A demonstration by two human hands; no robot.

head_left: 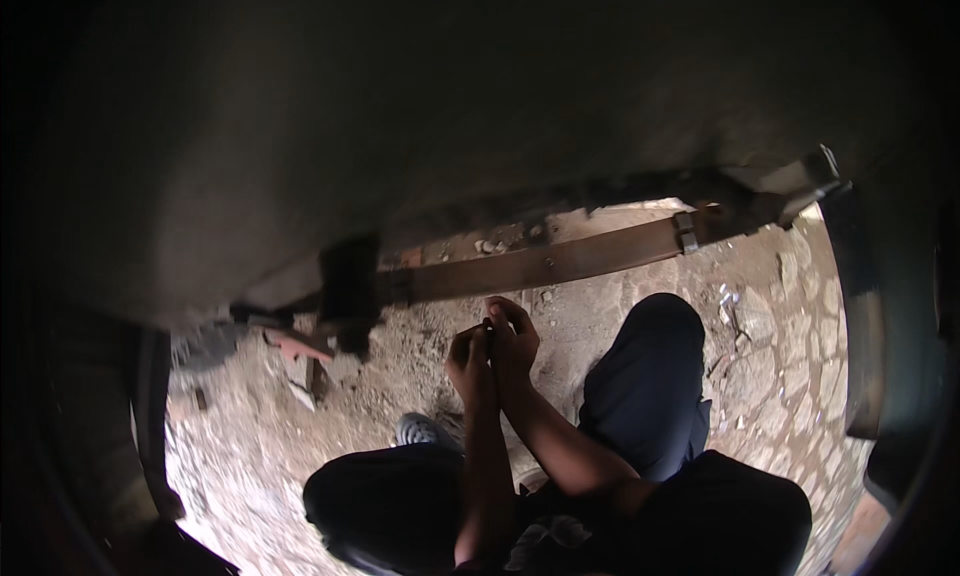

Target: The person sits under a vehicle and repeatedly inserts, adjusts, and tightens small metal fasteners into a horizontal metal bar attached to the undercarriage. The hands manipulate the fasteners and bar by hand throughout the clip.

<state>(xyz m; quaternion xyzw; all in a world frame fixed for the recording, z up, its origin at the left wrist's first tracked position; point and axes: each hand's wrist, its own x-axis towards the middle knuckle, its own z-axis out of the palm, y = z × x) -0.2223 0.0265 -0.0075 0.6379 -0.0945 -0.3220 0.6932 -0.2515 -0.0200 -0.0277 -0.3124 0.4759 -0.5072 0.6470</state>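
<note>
My left hand (469, 362) and my right hand (514, 342) are close together in front of me, just below a long rusty leaf spring (580, 260). The fingers of both hands are curled. A tiny dark spot shows between the fingertips, too small and dim to name. Neither hand appears to touch the spring. A metal clip (686, 233) wraps round the spring toward its right end, and a dark bracket (349, 294) hides part of its left end.
A dark vehicle underside (450, 96) spans the space above my hands. Rough, stony ground (270, 436) lies below. Loose stones (305, 376) and a reddish piece (300, 346) are at the left. My bent knees (645, 386) flank my arms. A dark upright panel (865, 306) stands at the right.
</note>
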